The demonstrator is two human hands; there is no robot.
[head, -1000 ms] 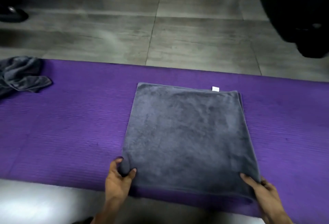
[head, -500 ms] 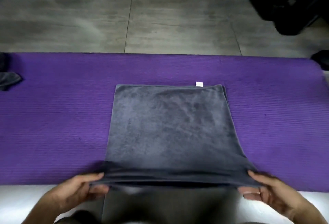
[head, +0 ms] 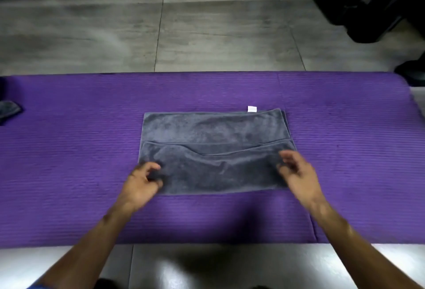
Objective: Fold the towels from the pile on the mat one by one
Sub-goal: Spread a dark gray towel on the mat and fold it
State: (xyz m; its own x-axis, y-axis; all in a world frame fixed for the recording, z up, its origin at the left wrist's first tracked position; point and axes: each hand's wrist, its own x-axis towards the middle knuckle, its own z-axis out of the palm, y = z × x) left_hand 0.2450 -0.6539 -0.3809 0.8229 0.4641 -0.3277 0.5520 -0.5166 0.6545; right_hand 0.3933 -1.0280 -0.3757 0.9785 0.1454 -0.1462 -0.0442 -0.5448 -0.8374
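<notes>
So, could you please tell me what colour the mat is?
The mat is purple, with fine ribs; the head view shows it.

A grey towel [head: 213,150] lies flat at the middle of a purple ribbed mat [head: 69,162], folded into a wide rectangle with its long sides parallel to the mat's long edges. The near portion is turned up over the far portion; the hem of this upper layer crosses the towel from side to side in a shallow, uneven line, dipping at the middle. A small white label [head: 252,109] projects from the far edge near the right corner. The layers at the right end are slightly offset. More grey cloth [head: 9,111] lies at the mat's left edge, mostly out of frame.
</notes>
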